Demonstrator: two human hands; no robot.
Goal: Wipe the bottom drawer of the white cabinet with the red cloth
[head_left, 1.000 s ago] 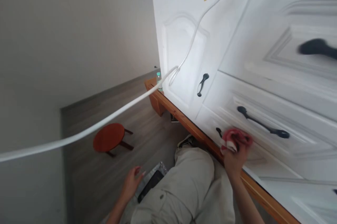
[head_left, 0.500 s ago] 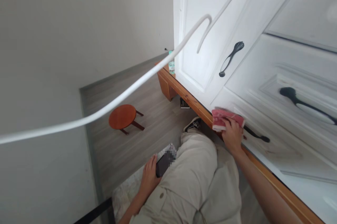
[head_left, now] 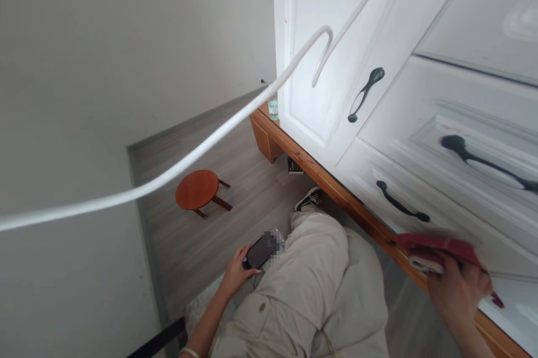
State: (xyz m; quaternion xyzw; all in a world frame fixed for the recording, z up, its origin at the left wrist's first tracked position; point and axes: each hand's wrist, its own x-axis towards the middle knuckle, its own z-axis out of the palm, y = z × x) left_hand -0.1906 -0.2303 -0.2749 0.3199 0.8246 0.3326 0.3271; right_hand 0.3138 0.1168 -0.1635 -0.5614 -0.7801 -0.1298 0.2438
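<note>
My right hand (head_left: 458, 291) is closed on a folded red cloth (head_left: 439, 242) with a pale underside. The cloth lies along the lower edge of the white drawer fronts (head_left: 420, 179), just above the wooden ledge (head_left: 332, 184), and is slightly blurred. Up and to the left of it is a dark drawer handle (head_left: 401, 204). My left hand (head_left: 237, 274) grips a dark phone (head_left: 259, 251) beside my thigh, with part of the phone pixelated.
A white cable (head_left: 202, 150) crosses the view in front of the cabinet door (head_left: 311, 66). On the ledge's far end stands a plastic bottle (head_left: 273, 108). A round orange stool (head_left: 196, 190) stands on the floor (head_left: 168, 235), left of my foot (head_left: 309, 199).
My right hand has slid the red cloth right and toward me along the drawer's bottom edge, uncovering the lower handle. My left hand with the phone has shifted slightly.
</note>
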